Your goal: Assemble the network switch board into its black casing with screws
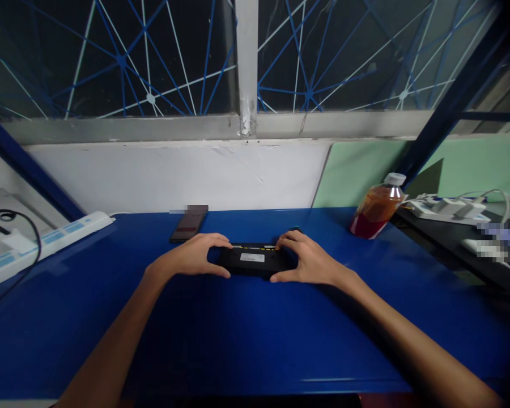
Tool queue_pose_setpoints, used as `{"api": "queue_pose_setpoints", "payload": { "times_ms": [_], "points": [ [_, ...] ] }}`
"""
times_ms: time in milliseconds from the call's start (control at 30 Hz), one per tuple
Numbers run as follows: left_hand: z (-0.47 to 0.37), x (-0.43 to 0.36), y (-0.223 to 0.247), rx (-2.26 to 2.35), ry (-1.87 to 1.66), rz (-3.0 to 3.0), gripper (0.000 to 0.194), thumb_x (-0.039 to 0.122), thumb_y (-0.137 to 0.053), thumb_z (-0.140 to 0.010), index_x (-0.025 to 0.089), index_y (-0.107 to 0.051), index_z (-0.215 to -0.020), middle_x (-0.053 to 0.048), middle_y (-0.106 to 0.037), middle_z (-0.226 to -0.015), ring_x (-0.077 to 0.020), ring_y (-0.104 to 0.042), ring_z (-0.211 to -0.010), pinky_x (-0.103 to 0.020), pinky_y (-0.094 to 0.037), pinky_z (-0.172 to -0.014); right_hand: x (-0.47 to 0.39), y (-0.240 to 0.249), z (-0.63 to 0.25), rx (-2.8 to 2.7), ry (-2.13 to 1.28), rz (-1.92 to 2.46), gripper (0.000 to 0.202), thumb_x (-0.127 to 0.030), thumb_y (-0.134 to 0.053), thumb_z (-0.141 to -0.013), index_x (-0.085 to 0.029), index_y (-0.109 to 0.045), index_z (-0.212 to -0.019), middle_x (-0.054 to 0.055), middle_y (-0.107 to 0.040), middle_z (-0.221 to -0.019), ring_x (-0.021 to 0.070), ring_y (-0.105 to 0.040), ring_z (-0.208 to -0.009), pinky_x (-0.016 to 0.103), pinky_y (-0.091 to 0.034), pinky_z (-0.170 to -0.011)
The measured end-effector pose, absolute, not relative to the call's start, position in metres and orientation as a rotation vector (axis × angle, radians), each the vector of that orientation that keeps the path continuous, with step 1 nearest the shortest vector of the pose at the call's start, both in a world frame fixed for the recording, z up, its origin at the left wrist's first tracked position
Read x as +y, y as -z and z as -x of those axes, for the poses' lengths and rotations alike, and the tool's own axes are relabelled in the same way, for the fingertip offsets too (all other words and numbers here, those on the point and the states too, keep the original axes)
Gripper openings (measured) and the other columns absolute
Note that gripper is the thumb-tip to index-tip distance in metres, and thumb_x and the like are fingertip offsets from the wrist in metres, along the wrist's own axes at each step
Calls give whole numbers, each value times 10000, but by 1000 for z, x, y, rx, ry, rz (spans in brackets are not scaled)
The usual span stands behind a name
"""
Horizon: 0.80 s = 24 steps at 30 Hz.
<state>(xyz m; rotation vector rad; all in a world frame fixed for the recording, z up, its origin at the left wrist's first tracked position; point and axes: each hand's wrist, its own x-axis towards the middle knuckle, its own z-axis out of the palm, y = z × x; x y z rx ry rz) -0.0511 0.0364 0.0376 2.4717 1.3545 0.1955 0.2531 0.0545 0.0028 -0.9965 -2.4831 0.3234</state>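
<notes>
A black oblong device (255,266) with a white label and a thin yellow line along its far edge is between my hands above the blue table (238,340). My left hand (202,256) grips its left end, thumb at the near side and fingers at the far side. The right end is held the same way by my right hand (304,258). Whether the device touches the table cannot be made out. A small dark object (296,229) shows just behind my right hand, mostly hidden.
A dark phone (189,224) lies behind my left hand. White power strips are at the far left (51,243) and right (450,211). A drink bottle (376,211) stands at the back right, near a blue slanted post (442,107). Behind the table is a wall (187,175).
</notes>
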Motion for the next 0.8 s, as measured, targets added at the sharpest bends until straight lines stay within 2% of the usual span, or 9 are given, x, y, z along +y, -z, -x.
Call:
{"api": "queue_pose_setpoints", "payload": {
  "times_ms": [233, 600, 800],
  "points": [
    [54, 37, -38, 1390, -139, -2426, 644, 621, -659, -706, 308, -572, -1262, -60, -538, -1366, -315, -530, -1204, -502, -402, -990, 57, 5, -253, -2396, -580, 955, 595, -609, -767, -585, -224, -551, -985, 89, -554, -1146, 262, -539, -1029, 415, -477, -867],
    [51, 34, -46, 1416, -46, -2316, 792, 601, -729, -635, 297, -511, -1333, -41, -454, -1440, -305, -453, -1285, -417, -322, -1071, 60, 4, -254, -2371, -723, 909, 563, -537, -797, -594, -226, -535, -984, 67, -554, -1143, 249, -545, -1012, 420, -465, -877],
    [50, 33, -46, 1430, -16, -2287, 825, 619, -725, -627, 285, -496, -1345, -59, -423, -1460, -304, -421, -1309, -435, -296, -1077, 60, 1, -254, -2381, -751, 894, 541, -482, -813, -588, -226, -536, -977, 68, -559, -1157, 263, -541, -1033, 436, -458, -888]
  ]
}}
